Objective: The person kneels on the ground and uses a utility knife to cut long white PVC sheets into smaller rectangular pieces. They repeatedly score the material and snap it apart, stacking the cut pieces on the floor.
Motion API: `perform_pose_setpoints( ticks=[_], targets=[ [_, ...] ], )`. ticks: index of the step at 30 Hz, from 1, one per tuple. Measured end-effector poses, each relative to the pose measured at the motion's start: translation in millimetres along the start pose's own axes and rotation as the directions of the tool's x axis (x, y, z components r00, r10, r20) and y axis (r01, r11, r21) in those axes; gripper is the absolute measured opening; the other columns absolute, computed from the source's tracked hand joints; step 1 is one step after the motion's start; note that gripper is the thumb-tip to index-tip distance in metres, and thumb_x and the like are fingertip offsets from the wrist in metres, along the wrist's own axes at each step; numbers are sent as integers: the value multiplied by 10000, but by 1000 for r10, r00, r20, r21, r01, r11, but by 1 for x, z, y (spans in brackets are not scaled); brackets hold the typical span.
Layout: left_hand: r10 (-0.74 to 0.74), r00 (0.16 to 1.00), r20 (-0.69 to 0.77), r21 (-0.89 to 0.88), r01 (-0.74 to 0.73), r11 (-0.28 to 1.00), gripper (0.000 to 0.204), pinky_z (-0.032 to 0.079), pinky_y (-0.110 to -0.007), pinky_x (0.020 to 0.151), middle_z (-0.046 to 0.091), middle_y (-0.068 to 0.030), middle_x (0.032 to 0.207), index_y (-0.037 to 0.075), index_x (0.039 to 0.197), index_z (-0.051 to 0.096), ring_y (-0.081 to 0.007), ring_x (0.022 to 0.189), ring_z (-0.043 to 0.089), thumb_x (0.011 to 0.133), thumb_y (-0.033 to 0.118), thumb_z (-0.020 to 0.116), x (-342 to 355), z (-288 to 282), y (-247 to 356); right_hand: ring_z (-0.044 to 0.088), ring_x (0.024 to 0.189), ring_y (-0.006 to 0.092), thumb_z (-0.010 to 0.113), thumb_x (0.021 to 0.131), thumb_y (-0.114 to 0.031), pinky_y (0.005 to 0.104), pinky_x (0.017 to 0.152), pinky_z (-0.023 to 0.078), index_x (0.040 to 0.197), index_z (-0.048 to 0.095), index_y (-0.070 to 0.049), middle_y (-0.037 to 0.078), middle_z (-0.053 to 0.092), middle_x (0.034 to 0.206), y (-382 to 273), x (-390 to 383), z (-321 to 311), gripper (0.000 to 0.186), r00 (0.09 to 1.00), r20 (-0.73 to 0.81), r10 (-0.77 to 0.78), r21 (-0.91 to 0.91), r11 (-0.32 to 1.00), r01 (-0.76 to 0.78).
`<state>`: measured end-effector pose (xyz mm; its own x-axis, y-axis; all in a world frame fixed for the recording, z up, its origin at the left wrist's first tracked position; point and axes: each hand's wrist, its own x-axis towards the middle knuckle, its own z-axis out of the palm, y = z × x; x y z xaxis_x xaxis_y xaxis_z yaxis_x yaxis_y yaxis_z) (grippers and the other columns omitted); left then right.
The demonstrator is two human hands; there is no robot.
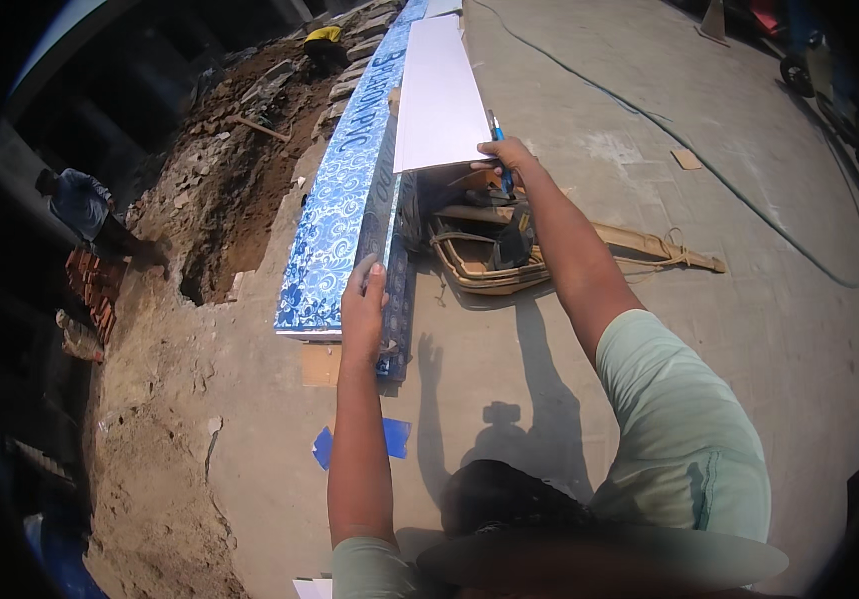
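A long white panel [439,100] slants over the right edge of a long package [324,240] with a blue-and-white floral print. My right hand [507,157] is closed at the panel's near right corner, with a slim blue tool [498,128] also in its grip; the tool's exact kind is unclear. My left hand [362,317] is closed beside the package's near right edge. A small grey thing [363,268] shows at its fingertips, too small to name. Dark printed wrapping [396,344] lies along the package's right side, partly behind that hand.
A tan tool carrier [497,283] with rope and dark tools sits right of the package. A green hose [639,108] crosses the concrete floor. Blue scraps [396,437] lie nearby. Two people [83,208] are by a dug-up trench [235,215] at left.
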<state>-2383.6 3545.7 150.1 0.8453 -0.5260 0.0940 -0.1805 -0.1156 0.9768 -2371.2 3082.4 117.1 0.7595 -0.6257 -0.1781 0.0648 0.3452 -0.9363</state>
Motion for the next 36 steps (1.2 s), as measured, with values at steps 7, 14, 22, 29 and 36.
perform_pose_setpoints(
  ticks=[7, 14, 22, 29, 36],
  targets=[
    [-681, 713, -165, -123, 670, 732, 648, 648, -420, 978, 747, -137, 1434, 11, 1545, 659, -260, 1200, 759, 1163, 534, 668, -206, -101, -149, 870, 875, 205, 712, 1124, -175, 300, 516, 506, 1304, 703, 1, 163, 881, 1168, 76, 26, 28, 253, 986, -99, -133, -73, 989, 126],
    [-524, 787, -327, -270, 453, 849, 506, 645, -421, 981, 768, -146, 1401, 10, 1485, 680, -266, 1218, 759, 1200, 421, 608, -166, -122, -165, 665, 612, 106, 713, 1129, -235, 277, 513, 492, 1276, 740, -29, 67, 814, 903, 181, -76, 89, 254, 967, -145, -210, -105, 975, 196],
    [-456, 670, -586, -474, 172, 863, 269, 633, -351, 733, 758, -142, 1135, -20, 1353, 699, -209, 872, 759, 1137, 141, 685, -17, -120, -162, 701, 709, 139, 755, 1104, -266, 326, 637, 559, 1259, 773, -12, 54, 782, 928, 371, -389, 66, 298, 874, 388, 292, -416, 902, -117],
    [252, 462, -850, 486, 507, 712, 526, 673, -432, 871, 756, -182, 1315, -6, 1575, 622, -268, 1121, 777, 1096, 184, 722, 67, -215, -236, 765, 1185, 433, 785, 1039, -274, 555, 1014, 599, 1424, 715, -30, 214, 790, 1240, 390, -496, -88, 461, 862, 466, 200, -852, 363, 377],
    [-93, 733, -674, 403, 470, 785, 285, 679, -380, 722, 837, -121, 1038, 9, 1298, 833, -214, 868, 818, 1104, 200, 750, 87, -294, -238, 776, 1286, 387, 755, 1075, -257, 474, 1105, 605, 1450, 764, -7, 250, 777, 1405, 327, -380, 61, 451, 872, 490, 24, -520, 810, 270]
  ],
)
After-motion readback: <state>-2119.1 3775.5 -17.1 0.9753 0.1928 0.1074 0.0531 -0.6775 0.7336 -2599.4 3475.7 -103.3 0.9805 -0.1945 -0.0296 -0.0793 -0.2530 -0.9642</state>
